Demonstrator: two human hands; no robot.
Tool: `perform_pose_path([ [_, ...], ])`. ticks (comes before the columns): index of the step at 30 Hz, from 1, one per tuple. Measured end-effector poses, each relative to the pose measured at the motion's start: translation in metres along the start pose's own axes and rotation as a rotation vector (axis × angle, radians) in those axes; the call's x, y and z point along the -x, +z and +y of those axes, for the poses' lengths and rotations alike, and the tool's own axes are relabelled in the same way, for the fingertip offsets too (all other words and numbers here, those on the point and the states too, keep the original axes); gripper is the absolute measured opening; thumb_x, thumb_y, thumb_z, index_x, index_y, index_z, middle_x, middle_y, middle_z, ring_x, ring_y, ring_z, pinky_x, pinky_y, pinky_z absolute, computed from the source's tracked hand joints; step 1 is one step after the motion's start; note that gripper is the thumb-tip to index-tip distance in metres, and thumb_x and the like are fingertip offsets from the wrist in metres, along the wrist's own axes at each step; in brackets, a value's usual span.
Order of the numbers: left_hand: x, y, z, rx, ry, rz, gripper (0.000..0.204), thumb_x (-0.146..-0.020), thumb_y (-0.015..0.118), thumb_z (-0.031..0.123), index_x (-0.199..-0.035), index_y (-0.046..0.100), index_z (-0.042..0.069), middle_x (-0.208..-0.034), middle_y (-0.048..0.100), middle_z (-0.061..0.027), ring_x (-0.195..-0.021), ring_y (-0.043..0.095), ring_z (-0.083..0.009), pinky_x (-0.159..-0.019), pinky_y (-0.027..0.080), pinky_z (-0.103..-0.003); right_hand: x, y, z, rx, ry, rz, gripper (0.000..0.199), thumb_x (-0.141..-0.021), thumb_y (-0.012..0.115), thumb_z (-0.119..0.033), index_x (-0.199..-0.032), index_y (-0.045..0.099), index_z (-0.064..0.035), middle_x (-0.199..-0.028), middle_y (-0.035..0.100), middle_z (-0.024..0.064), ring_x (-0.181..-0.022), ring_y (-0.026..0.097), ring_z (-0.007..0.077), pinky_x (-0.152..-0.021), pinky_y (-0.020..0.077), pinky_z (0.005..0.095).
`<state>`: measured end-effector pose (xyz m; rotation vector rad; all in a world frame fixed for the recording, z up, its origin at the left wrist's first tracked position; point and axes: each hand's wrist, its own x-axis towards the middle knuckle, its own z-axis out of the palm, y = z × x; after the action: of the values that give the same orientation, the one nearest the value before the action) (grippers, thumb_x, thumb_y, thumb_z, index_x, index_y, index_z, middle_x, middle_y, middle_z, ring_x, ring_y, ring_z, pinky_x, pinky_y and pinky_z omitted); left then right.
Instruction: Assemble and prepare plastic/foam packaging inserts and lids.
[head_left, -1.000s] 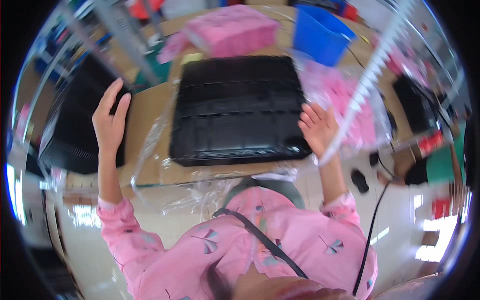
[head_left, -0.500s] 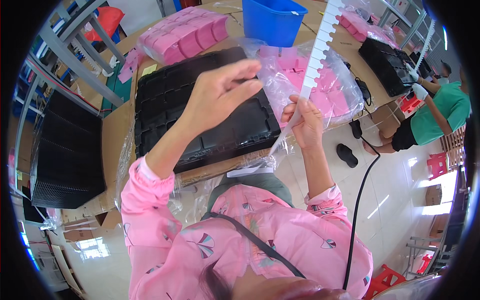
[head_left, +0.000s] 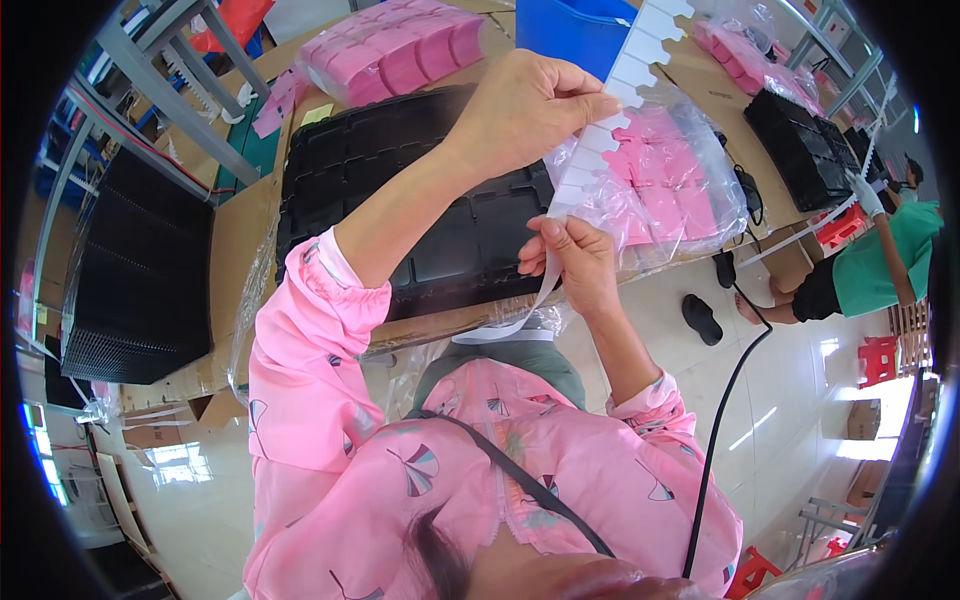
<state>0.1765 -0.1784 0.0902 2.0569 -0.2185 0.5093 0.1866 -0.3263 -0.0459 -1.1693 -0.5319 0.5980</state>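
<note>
A long white strip with a toothed edge (head_left: 588, 165) slants up from my right hand past the blue bin. My left hand (head_left: 530, 108) pinches it midway between thumb and fingers. Lower down, my right hand (head_left: 578, 262) is closed on the strip's near end, from which a thin white tail (head_left: 535, 312) curls toward the table edge. Under my left forearm lies a black molded plastic tray (head_left: 470, 235) with rows of shallow compartments. Part of this tray is hidden by my arm and hand.
Pink blocks in clear plastic (head_left: 670, 180) lie right of the tray, and a larger pink stack (head_left: 400, 50) lies behind it. A blue bin (head_left: 565, 30) stands at the back. Stacked black trays (head_left: 140, 270) are at left. A co-worker in green (head_left: 890, 265) handles another black tray at right.
My left hand has moved right and up from over the tray and now grips the strip. My right hand has shifted slightly down and left, still holding the strip.
</note>
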Motion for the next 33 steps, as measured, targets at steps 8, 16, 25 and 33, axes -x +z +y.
perform_pose_path([
  [8,0.052,-0.012,-0.043,-0.038,-0.168,0.048,0.019,-0.081,0.065,0.02,-0.083,0.066,0.0,-0.064,0.061,-0.0003,-0.058,0.053,-0.0046,-0.054,0.042,-0.02,0.031,0.005,0.021,0.261,0.119,-0.162,0.019,-0.089,0.054,-0.014,-0.095,0.06,0.0041,-0.08,0.064,0.0074,-0.07,0.061,0.011,-0.063,0.0486,0.0227],
  [16,0.091,-0.006,-0.057,0.082,-0.297,0.073,0.02,-0.08,0.067,0.02,-0.082,0.067,0.0,-0.066,0.062,-0.0006,-0.059,0.053,-0.0051,-0.055,0.043,-0.02,0.002,0.007,-0.013,0.786,-0.858,0.156,0.03,-0.068,0.074,-0.007,-0.096,0.064,-0.0015,-0.099,0.058,0.0115,-0.085,0.056,0.0196,-0.073,0.0453,0.028],
  [25,0.088,-0.005,-0.05,0.237,-0.372,0.065,0.028,-0.081,0.066,0.029,-0.081,0.067,0.001,-0.065,0.061,-0.0011,-0.059,0.053,-0.0051,-0.053,0.04,-0.019,-0.022,0.017,-0.001,0.891,-0.992,0.133,0.031,-0.063,0.076,-0.006,-0.092,0.065,-0.0019,-0.105,0.055,0.0125,-0.091,0.052,0.0241,-0.075,0.0441,0.0313],
  [33,0.087,0.0,-0.057,0.396,-0.507,0.028,0.038,-0.079,0.066,0.039,-0.083,0.066,0.001,-0.072,0.061,-0.0032,-0.066,0.054,-0.0064,-0.055,0.039,-0.019,-0.03,0.017,-0.003,0.916,-1.086,0.168,0.026,-0.062,0.076,-0.005,-0.086,0.065,-0.0029,-0.097,0.059,0.0086,-0.087,0.053,0.0242,-0.07,0.0432,0.0313],
])
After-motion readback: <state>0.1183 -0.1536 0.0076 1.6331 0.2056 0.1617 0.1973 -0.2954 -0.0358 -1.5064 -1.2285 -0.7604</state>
